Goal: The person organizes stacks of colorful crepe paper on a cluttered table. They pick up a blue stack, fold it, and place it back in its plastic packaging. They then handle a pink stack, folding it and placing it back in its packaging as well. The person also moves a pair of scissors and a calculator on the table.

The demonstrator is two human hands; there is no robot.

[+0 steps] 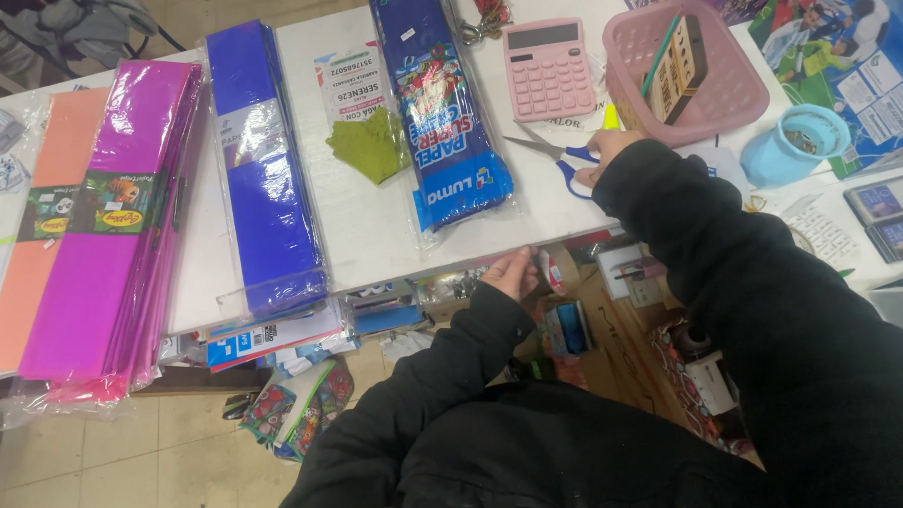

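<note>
My right hand (607,149) rests on the white table (372,231) at the blue handles of a pair of scissors (560,158), fingers curled over them. The blades point left toward a dark blue paper pack (442,103). My left hand (513,274) reaches under the table's front edge, fingers closed around a small red and white item (551,273) on the shelf below. A crumpled green paper piece (370,143) lies left of the dark blue pack.
A pink calculator (548,67) and a pink basket (717,93) sit behind the scissors. A light blue cup (798,144) stands right. Purple (264,177), magenta (112,222) and orange (42,220) paper packs lie left. Boxes fill the shelf below.
</note>
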